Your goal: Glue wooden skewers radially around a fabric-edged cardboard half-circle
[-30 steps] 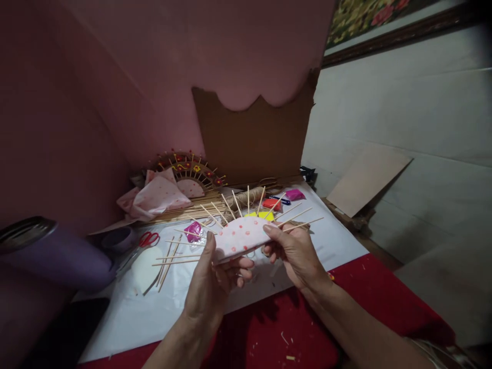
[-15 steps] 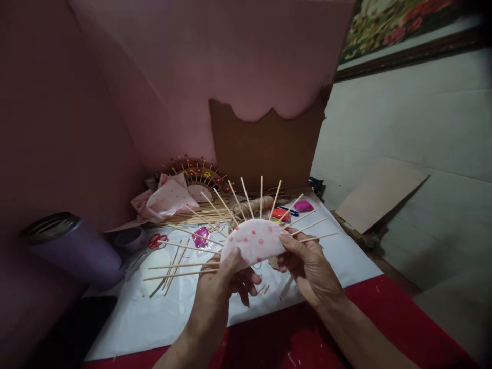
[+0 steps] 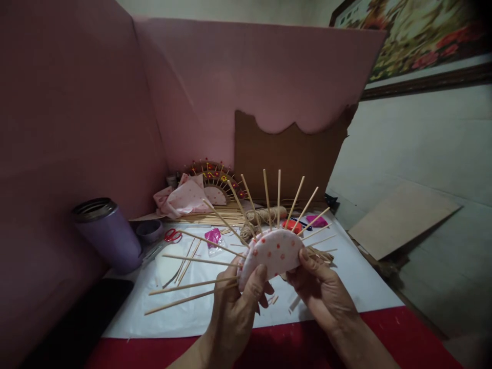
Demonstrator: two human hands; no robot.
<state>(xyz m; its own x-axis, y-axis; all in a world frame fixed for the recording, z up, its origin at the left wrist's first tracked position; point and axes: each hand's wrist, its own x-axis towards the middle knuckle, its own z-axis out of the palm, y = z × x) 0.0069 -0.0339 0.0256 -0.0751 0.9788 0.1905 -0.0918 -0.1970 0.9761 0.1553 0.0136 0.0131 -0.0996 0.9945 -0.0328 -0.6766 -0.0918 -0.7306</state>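
Between my two hands, above the table, is a half-round piece covered in white fabric with red dots (image 3: 274, 253). Thin wooden sticks (image 3: 266, 197) fan out from its curved edge. My left hand (image 3: 242, 297) grips the left end, thumb on the front face, fingers behind. At the right lower corner my right hand (image 3: 317, 282) pinches the piece between thumb and fingers. Beyond it, against the back, leans a decorated fan-shaped piece (image 3: 217, 177) with sticks and small red and yellow ornaments. Dotted fabric (image 3: 180, 197) lies crumpled beside that.
A purple tumbler (image 3: 109, 236) and small purple bowl (image 3: 149, 231) stand at left, near red-handled scissors (image 3: 172, 234). Loose sticks (image 3: 188, 264), pink packets (image 3: 213, 237) and a twine roll (image 3: 265, 214) lie on the white sheet (image 3: 134, 312). Brown cardboard (image 3: 284, 159) leans behind.
The fabric-covered piece has turned and tilted in my hands, so its left edge and stick bases show more. Both hands still hold it. The camera view has shifted left and up.
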